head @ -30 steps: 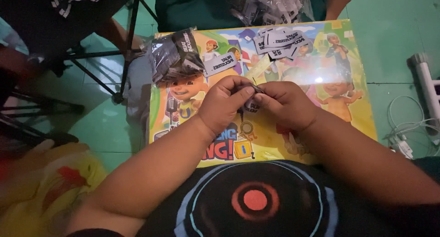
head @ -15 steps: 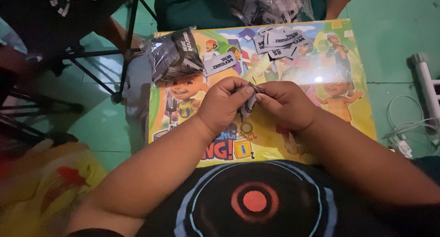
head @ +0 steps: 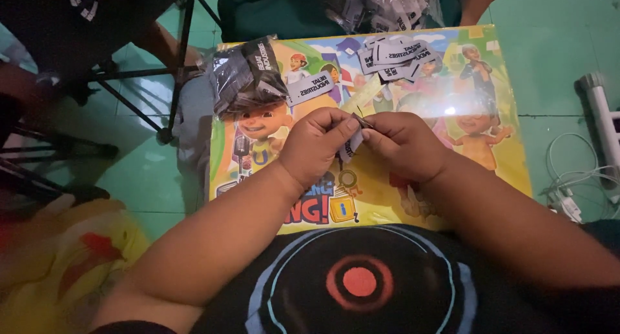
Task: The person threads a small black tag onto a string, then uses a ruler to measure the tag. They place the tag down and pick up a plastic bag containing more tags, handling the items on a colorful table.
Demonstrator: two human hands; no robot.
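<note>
While both hands pinch it, the tag hangs upright.

Label pile far on board; bag left; hands between, nearer.

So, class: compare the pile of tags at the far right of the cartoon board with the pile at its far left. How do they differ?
The right pile of tags lies loose and spread flat; the left pile of tags is bunched and mounded. The right pile shows mostly pale faces; the left pile looks mostly dark. Both rest on the cartoon board, away from both hands.
</note>
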